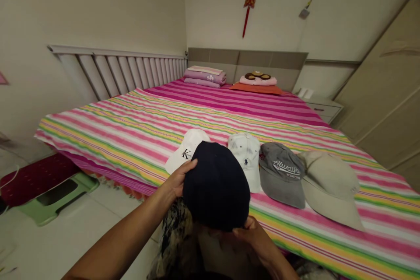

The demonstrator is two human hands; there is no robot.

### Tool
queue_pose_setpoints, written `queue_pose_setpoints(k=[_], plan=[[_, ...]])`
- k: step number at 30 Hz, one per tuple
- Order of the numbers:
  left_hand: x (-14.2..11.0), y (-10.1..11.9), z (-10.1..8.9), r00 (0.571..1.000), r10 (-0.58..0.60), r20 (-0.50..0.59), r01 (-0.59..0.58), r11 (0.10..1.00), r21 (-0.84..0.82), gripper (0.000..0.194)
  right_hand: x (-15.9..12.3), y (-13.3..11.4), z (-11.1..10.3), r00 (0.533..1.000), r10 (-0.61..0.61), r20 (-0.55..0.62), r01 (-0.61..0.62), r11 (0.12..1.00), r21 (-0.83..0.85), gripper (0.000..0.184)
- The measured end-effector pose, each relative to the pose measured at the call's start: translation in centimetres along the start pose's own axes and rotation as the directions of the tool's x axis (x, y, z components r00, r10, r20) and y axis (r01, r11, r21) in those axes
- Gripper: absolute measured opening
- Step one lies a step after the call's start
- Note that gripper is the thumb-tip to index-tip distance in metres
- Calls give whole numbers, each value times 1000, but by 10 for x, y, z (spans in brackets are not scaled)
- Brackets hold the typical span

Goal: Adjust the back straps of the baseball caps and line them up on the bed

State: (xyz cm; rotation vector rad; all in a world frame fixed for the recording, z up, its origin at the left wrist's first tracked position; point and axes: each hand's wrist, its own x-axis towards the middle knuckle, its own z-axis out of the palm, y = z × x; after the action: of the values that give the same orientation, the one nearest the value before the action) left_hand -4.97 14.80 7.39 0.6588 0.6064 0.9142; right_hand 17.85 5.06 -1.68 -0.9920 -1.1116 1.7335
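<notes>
At the bedside on the left, a green plastic stool on the floor. Left hand: fingers grasping the upper left edge of the navy cap, which is held up in front of the person, off the bed. Right hand: fingers pinching its lower right edge. White cap with a K logo on the striped sheet, partly behind the navy one. Then, rightward on the sheet: pale cap with a small dark emblem, gray "Always" cap, beige cap. Gray and beige touching.
</notes>
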Motion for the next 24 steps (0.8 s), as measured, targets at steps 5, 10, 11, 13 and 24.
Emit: queue_pose_setpoints(k=[5,10,11,13,24], plan=[[-14,-20,20,979,-35,200,24,998,56,54,-20,-35,-4,1000,-8,1,8,989,-145,22],[-20,-44,32,930,-162,329,92,972,217,66,-28,-85,7,997,-83,-13,83,976,202,39],[-21,-47,34,924,-168,343,97,972,216,65,-27,-89,11,998,-54,-22,57,980,192,35],[-20,-49,36,920,-154,361,104,982,156,56,-25,-91,18,998,-2,-58,11,989,150,28],[-11,-49,48,882,-263,391,230,964,130,39,-29,-93,23,967,-129,-218,131,991,-7,27]])
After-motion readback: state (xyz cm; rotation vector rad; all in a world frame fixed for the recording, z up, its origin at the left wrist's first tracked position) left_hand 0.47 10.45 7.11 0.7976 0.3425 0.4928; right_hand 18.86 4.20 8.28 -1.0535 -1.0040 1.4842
